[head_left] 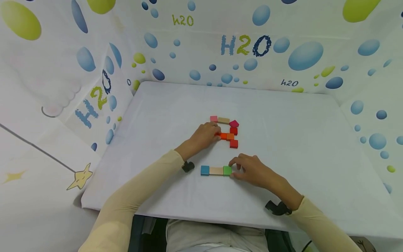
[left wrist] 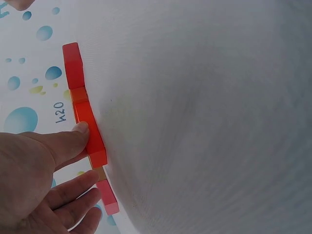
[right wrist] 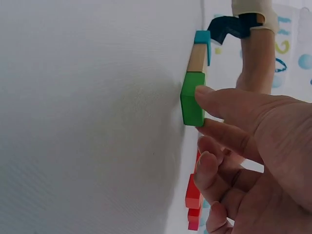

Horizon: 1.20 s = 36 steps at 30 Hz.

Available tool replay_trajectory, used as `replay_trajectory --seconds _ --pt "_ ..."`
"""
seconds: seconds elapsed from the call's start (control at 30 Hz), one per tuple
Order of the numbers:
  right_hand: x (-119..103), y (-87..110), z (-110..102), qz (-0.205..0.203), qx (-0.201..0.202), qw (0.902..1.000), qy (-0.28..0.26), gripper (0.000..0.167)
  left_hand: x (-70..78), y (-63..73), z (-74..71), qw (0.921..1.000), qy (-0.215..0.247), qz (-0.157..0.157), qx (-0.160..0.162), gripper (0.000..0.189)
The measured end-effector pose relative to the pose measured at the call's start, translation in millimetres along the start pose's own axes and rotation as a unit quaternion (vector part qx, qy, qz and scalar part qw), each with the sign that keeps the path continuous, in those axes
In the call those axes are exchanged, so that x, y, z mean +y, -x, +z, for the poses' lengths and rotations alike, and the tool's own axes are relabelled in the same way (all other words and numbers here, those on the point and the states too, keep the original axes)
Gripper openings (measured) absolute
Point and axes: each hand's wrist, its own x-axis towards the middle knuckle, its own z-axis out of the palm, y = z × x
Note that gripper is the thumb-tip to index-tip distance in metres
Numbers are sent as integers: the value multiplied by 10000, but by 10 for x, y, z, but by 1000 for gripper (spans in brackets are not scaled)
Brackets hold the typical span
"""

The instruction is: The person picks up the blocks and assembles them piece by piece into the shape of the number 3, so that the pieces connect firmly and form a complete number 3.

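Two hands at work on small coloured blocks laid flat on a white table

A person in long cream sleeves point(head_left: 151, 178) sat at a white table point(head_left: 283, 133), both hands among small blocks. The left hand point(head_left: 204, 135), farther forward, pinched the left end of a red-orange block point(head_left: 223, 136) between thumb and finger; its other fingers curved loosely. That block lay flat on the cloth, its right end touching an orange block point(head_left: 230, 137). An upper red block point(head_left: 233, 131) sat just beyond the orange block, and a lower red block point(head_left: 234, 144) sat just nearer the person. At the far end, from left to right, came a pink block point(head_left: 213, 119), a far wooden strip point(head_left: 223, 120) and a crimson pentagon point(head_left: 234, 124).

The right hand point(head_left: 253, 170), closer to the person, pinched a green block point(head_left: 227, 170) by its right side, thumb and index finger at its corners, the remaining fingers curled. The green block formed the right end of a short row: it touched a near wooden strip point(head_left: 216, 171), which touched a blue block point(head_left: 205, 170) on the left. Behind the table hung a white backdrop point(head_left: 201, 45) printed with blue and green bubbles and "H2O"
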Motion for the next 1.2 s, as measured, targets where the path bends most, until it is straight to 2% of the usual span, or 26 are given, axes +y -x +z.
replay_trajectory --seconds 0.17,0.33,0.63,1.2 --pt "27 -49 -15 54 197 9994 269 32 -3 -5 5 10000 -22 7 27 29" --pt "65 -119 -46 365 474 9965 586 34 0 -8 5 10000 9 -1 55 29" --pt "102 -206 -97 730 855 9919 583 41 -4 -1 15 9999 38 39 122 28" --pt "178 -255 -124 1011 911 9900 377 37 -2 15 -1 9999 25 77 114 29"
